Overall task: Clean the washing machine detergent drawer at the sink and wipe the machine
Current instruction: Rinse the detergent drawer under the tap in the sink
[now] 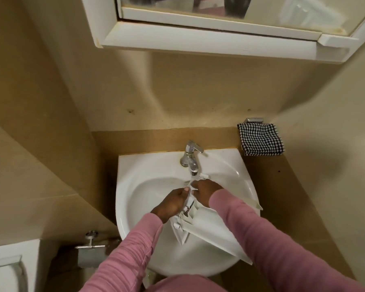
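The white detergent drawer [200, 226] lies tilted over the white sink [135, 180], its far end under the chrome tap [191, 155], where water runs onto it. My left hand [173, 204] grips the drawer's left side, thumb on top. My right hand [207, 191] holds the far end of the drawer from the right, fingers curled on it. Both arms wear pink sleeves. The washing machine is not in view.
A black-and-white checked cloth [260, 139] hangs on a wall holder right of the sink. A white mirror cabinet [209, 39] juts out overhead. A toilet-roll holder [90, 247] and a white toilet cistern [6, 268] are at lower left. Beige walls close in on both sides.
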